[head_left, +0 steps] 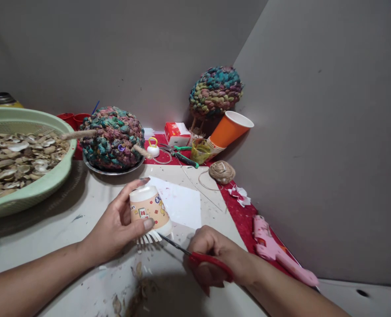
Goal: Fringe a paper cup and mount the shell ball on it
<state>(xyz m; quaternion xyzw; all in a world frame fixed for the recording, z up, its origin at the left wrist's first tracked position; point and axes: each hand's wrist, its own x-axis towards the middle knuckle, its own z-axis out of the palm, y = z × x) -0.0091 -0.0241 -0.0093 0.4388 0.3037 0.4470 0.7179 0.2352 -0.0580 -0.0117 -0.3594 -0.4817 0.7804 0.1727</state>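
Observation:
My left hand (123, 220) is closed around a paper cup (151, 207), held bottom up and a little tilted. The cup is white with a printed peach band, and part of its lower rim is cut into a fringe of narrow strips (149, 237). My right hand (215, 253) grips red-handled scissors (212, 259) through the loops. Their blades reach the cup's rim beside the cut strips; how far the blades are apart cannot be made out. Behind the cup a white sheet of paper (182, 202) lies on the table.
A green basket of shells (57, 176) stands at left. Beside it a colourful shell-covered ball (112, 136) rests in a metal dish. Farther back are pliers (182, 156), an orange cup (230, 130) and a twine ball (222, 171). A pink glue gun (281, 255) lies at right.

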